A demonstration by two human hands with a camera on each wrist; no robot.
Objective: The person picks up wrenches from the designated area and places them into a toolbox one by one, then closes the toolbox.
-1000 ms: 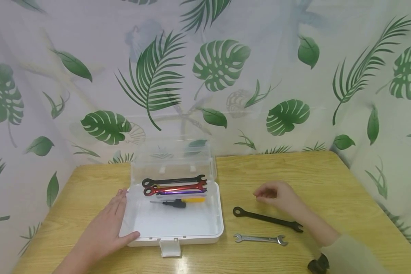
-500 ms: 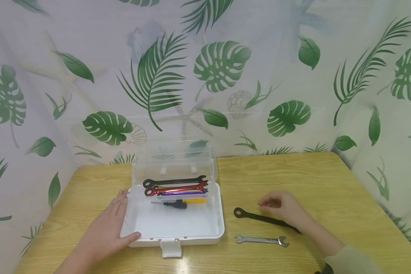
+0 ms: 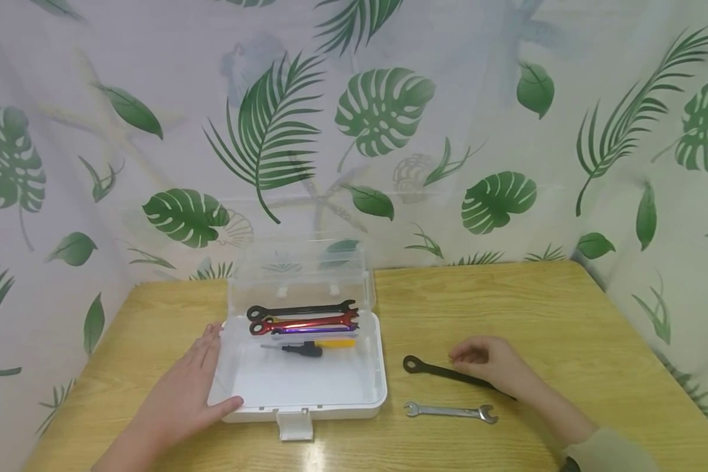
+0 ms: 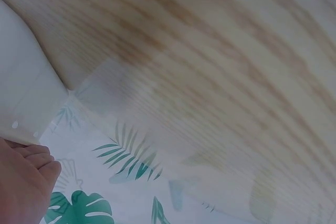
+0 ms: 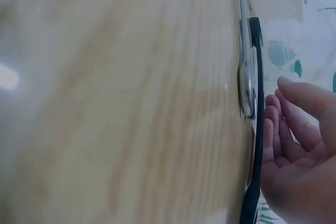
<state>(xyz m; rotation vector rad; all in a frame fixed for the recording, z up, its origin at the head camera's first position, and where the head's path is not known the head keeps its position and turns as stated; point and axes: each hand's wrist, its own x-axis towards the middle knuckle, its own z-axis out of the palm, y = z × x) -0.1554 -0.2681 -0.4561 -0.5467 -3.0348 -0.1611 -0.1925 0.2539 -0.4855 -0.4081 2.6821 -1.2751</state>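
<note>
My left hand (image 3: 179,387) rests along the left side of a white toolbox (image 3: 297,414), fingers straight and thumb over its front rim. In the left wrist view, the fingers lie at the box wall (image 4: 23,77). My right hand (image 3: 498,367) is over a black ratchet wrench (image 3: 439,371) on the table, hiding its right end. Its fingers are loosely bent with nothing between them, as the right wrist view also shows, where the hand (image 5: 302,145) is beside the wrench shaft (image 5: 258,129). Closer to me lies a silver open-end wrench (image 3: 448,412).
Inside the toolbox are a black wrench (image 3: 303,310), a red wrench (image 3: 307,322), a purple wrench (image 3: 315,330), and screwdrivers with a yellow handle (image 3: 336,343) and a black handle (image 3: 303,351). Its clear lid (image 3: 301,288) stands raised at the back. A leaf-print cloth (image 3: 425,131) hangs behind the table.
My right hand has moved right and down, from beyond the loose black wrench to over it, now covering its right end. The left hand stays against the toolbox.
</note>
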